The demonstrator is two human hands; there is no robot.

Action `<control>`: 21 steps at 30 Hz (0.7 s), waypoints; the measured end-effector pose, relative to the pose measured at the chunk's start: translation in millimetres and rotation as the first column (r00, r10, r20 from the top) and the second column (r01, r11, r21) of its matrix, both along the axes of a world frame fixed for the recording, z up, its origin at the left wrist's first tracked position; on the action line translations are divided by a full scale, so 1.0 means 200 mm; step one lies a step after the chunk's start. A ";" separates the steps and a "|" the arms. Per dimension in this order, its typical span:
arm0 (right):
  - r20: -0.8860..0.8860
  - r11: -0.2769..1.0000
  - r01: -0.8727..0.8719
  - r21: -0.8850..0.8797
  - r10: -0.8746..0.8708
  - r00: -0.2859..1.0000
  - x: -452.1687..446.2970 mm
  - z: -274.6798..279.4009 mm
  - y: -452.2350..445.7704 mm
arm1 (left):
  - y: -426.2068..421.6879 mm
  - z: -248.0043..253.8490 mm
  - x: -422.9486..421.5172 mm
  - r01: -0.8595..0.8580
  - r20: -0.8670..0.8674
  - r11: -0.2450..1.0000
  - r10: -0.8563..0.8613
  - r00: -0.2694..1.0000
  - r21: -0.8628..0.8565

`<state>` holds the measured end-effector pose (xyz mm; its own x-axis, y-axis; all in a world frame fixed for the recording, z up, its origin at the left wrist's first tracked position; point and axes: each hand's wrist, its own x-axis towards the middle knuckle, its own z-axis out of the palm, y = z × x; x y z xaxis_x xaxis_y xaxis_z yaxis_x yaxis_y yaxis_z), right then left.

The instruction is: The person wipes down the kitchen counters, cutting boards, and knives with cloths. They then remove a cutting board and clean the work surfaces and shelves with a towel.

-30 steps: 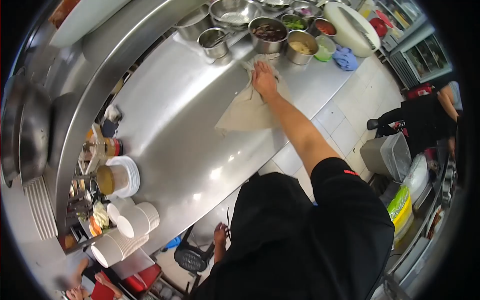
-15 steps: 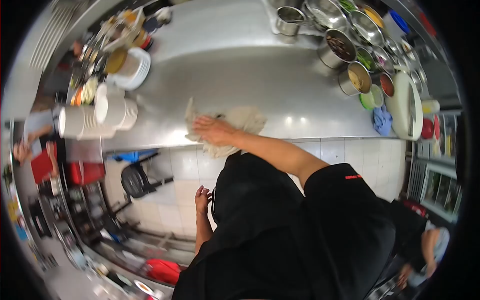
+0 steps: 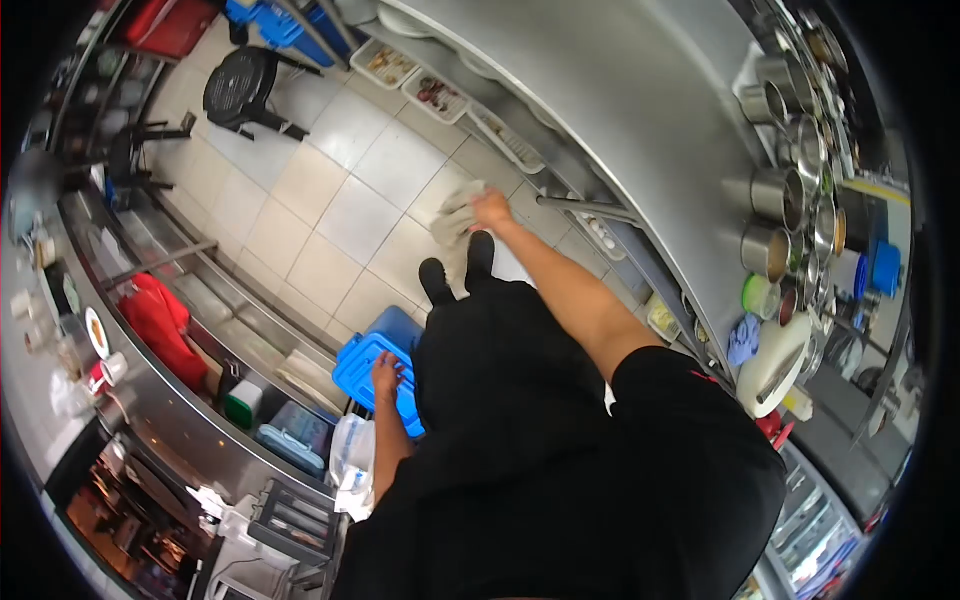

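Observation:
A beige cloth (image 3: 457, 215) hangs bunched from my right hand (image 3: 490, 210), whose fingers are closed on it. It is in the air over the tiled floor, just beyond my shoes (image 3: 480, 258) and off the edge of the steel counter (image 3: 610, 90). My left hand (image 3: 386, 372) is lower down at my left side, above a blue plastic lid (image 3: 362, 378). Its fingers are slightly curled and apart, and nothing shows in them.
Metal pots (image 3: 777, 198) and a white cutting board (image 3: 775, 365) stand along the counter's right side. Trays (image 3: 436, 96) sit on the shelf beneath. A black stool (image 3: 240, 88) is on the floor upper left; a steel workbench (image 3: 190, 425) runs lower left.
The cloth was flat on the counter under my right hand; now it is lifted off, gathered in that hand over the floor. The view has turned toward the floor and the left workbench.

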<state>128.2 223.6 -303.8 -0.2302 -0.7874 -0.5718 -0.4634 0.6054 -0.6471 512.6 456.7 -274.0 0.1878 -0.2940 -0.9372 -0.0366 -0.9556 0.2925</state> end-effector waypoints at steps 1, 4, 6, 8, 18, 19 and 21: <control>0.247 0.892 0.374 0.256 -0.434 0.866 0.01 0.27 -0.10 | 0.08 0.00 -0.02 -0.056 -0.015 0.998 0.057 0.998 0.030; -0.106 0.978 -0.017 -0.207 -0.005 0.994 -0.04 0.23 -0.34 | 0.28 -0.01 -0.05 -0.151 -0.051 0.985 0.156 0.986 0.089; -0.265 0.869 -0.159 -0.469 0.033 0.964 -0.03 0.23 -0.57 | 0.47 -0.04 -0.02 -0.253 -0.056 0.964 0.258 0.965 0.078; -0.554 0.650 -0.469 -0.598 0.088 0.828 -0.02 0.27 -0.82 | 0.64 -0.09 0.02 -0.330 -0.032 0.940 0.334 0.942 0.090; -0.862 0.787 -0.561 -0.258 0.075 0.501 -0.34 -0.66 -1.23 | 1.01 -0.14 0.19 -0.265 0.043 0.905 0.266 0.963 0.332; -0.857 0.733 -0.567 -0.375 -0.040 0.514 -0.40 -0.71 -1.14 | 0.93 -0.15 0.19 -0.242 0.045 0.929 0.239 0.970 0.280; -0.772 0.702 -0.492 -0.515 -0.129 0.623 -0.55 -0.75 -0.92 | 0.75 -0.16 0.19 -0.143 0.053 0.971 0.135 0.989 0.191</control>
<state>18.9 39.2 -453.9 -0.1033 -0.9236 0.3691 -0.9802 0.0314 -0.1957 550.8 606.9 -307.0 0.2521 -0.0756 -0.9647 0.0930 -0.9904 0.1019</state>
